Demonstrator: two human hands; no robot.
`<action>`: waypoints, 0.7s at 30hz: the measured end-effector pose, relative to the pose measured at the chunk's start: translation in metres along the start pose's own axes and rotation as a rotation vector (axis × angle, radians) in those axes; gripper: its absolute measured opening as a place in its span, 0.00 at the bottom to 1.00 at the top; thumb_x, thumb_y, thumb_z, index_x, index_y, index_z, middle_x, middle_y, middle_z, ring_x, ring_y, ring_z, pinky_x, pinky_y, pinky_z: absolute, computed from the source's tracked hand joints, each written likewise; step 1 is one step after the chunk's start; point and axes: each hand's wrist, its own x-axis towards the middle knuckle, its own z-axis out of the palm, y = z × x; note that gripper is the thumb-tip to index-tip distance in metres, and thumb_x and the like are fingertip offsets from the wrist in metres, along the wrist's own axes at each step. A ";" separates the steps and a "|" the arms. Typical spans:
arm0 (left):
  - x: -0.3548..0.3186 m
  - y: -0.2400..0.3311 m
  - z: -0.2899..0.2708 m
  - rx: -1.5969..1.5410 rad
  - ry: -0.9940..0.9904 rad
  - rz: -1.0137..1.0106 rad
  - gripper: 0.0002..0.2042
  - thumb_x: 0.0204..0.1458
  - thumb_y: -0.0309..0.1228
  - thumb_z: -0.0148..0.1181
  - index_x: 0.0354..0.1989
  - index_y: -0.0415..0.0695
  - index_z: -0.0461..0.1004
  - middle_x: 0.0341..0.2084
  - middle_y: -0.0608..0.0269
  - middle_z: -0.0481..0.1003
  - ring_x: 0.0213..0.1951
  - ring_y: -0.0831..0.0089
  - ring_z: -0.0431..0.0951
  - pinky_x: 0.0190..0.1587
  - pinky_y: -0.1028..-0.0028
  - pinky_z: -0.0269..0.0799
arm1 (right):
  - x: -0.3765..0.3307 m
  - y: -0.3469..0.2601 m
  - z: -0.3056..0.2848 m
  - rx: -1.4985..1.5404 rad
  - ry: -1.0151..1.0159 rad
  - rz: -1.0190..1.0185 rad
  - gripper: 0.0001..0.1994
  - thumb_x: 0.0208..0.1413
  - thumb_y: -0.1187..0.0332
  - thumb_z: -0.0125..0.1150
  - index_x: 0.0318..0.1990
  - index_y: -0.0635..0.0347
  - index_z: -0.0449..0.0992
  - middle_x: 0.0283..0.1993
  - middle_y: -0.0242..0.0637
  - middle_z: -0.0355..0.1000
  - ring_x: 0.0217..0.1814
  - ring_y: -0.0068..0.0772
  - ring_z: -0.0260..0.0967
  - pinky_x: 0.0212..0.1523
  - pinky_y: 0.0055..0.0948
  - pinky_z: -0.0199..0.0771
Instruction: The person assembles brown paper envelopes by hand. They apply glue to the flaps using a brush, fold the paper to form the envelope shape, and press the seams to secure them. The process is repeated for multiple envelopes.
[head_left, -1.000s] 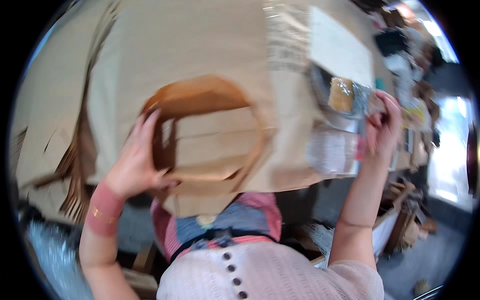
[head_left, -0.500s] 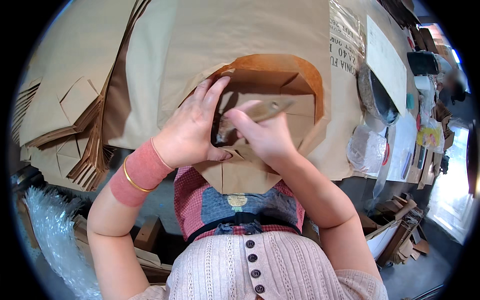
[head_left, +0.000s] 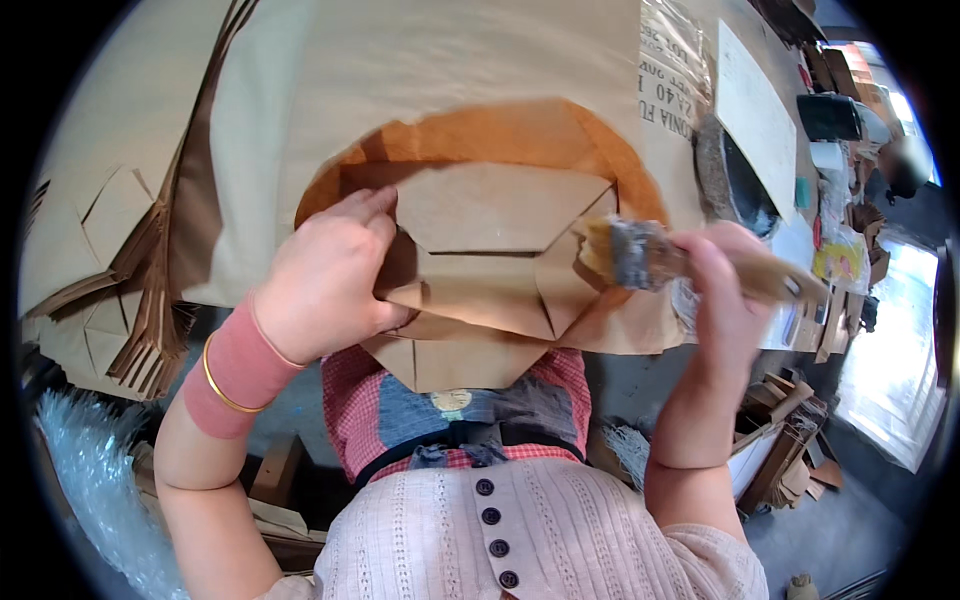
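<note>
A brown kraft paper bag (head_left: 480,210) lies in front of me, its near end folded out into a bottom with creased flaps. A wet-looking orange-brown band runs round the far and side edges of that end. My left hand (head_left: 335,270) grips its left side, thumb on the near flap and fingers at the inner fold. In my right hand (head_left: 725,285) is a flat paintbrush (head_left: 640,255), its handle pointing right. The yellowish bristles are at the right corner of the folded end; I cannot tell whether they touch the paper.
Stacked paper bags (head_left: 110,260) stand at the left. To the right a dark-lined tub (head_left: 740,185) sits partly under a white board (head_left: 755,110). Clear plastic strips (head_left: 110,490) hang at lower left, and paper scraps (head_left: 785,440) fill a box at lower right.
My right hand has swung the brush from inside the bag's left side out to its right corner. The bag's end now lies flatter and wider. My left hand has shifted slightly left.
</note>
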 end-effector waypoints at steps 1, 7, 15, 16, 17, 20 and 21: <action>-0.001 -0.001 -0.001 0.017 0.002 0.005 0.28 0.30 0.33 0.71 0.41 0.25 0.73 0.54 0.34 0.70 0.57 0.45 0.71 0.60 0.63 0.69 | 0.006 -0.008 -0.012 -0.063 -0.112 -0.116 0.05 0.48 0.77 0.61 0.31 0.62 0.82 0.26 0.41 0.76 0.22 0.32 0.70 0.28 0.27 0.71; -0.001 0.003 -0.004 0.093 -0.021 0.038 0.25 0.32 0.35 0.69 0.36 0.25 0.74 0.51 0.32 0.72 0.53 0.45 0.74 0.58 0.62 0.71 | 0.046 0.015 0.069 -0.097 -0.666 -0.593 0.16 0.44 0.79 0.65 0.44 0.59 0.79 0.33 0.42 0.74 0.30 0.46 0.70 0.30 0.37 0.70; 0.004 0.005 -0.008 -0.043 -0.028 -0.046 0.12 0.44 0.28 0.63 0.32 0.31 0.71 0.38 0.39 0.75 0.42 0.44 0.76 0.45 0.57 0.73 | 0.040 0.020 0.026 -0.220 -0.431 -0.214 0.10 0.48 0.78 0.64 0.39 0.61 0.81 0.29 0.38 0.74 0.30 0.32 0.72 0.32 0.29 0.71; 0.009 0.002 -0.006 -0.092 -0.044 -0.097 0.09 0.47 0.26 0.62 0.31 0.32 0.71 0.34 0.40 0.75 0.39 0.44 0.76 0.43 0.56 0.72 | 0.032 0.015 0.026 -0.137 -0.229 -0.141 0.08 0.49 0.78 0.64 0.38 0.63 0.81 0.30 0.37 0.75 0.30 0.30 0.72 0.32 0.27 0.71; 0.014 0.000 -0.002 -0.080 0.039 -0.102 0.08 0.47 0.25 0.60 0.30 0.33 0.70 0.32 0.42 0.74 0.38 0.44 0.75 0.41 0.56 0.72 | 0.025 0.007 0.029 -0.054 -0.027 -0.068 0.06 0.51 0.77 0.63 0.37 0.64 0.81 0.30 0.36 0.75 0.31 0.27 0.72 0.32 0.26 0.71; 0.028 -0.003 0.014 0.002 0.209 -0.161 0.05 0.48 0.23 0.59 0.27 0.34 0.70 0.29 0.45 0.74 0.36 0.46 0.75 0.39 0.56 0.71 | 0.005 -0.006 0.032 0.109 0.072 0.009 0.06 0.56 0.74 0.60 0.35 0.67 0.80 0.32 0.34 0.77 0.33 0.20 0.72 0.34 0.22 0.72; 0.029 -0.003 0.017 0.014 0.208 -0.174 0.05 0.48 0.23 0.59 0.26 0.34 0.70 0.29 0.45 0.74 0.36 0.46 0.75 0.39 0.56 0.71 | 0.001 -0.005 0.043 0.084 0.003 -0.048 0.06 0.56 0.74 0.60 0.35 0.67 0.80 0.31 0.34 0.76 0.32 0.19 0.71 0.34 0.21 0.71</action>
